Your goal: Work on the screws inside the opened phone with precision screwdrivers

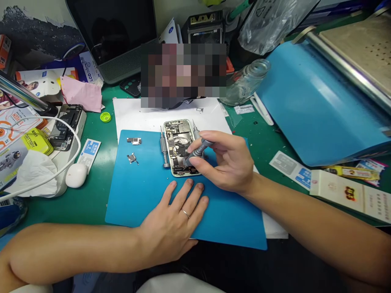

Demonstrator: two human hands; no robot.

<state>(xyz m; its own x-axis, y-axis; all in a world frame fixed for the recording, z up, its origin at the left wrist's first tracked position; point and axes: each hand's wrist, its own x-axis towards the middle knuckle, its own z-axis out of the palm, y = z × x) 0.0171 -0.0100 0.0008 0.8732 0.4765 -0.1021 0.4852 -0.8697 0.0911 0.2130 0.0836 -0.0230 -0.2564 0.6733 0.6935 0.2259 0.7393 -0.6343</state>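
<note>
An opened smartphone lies on a blue mat with its inner parts exposed. My right hand pinches a grey precision screwdriver, its tip down at the phone's lower part. Spread flat on the mat just below the phone is my left hand, ring on one finger, holding nothing. A second screwdriver lies along the phone's left edge, and a third shows partly at its right, behind my right hand. Two small metal phone parts, one a shielded piece and one a bracket, rest farther left.
White paper lies under the mat's far side. A glass jar leans at the back, near white tweezers. At left are another opened phone, a white cable and an earbud case. A cigarette carton sits right.
</note>
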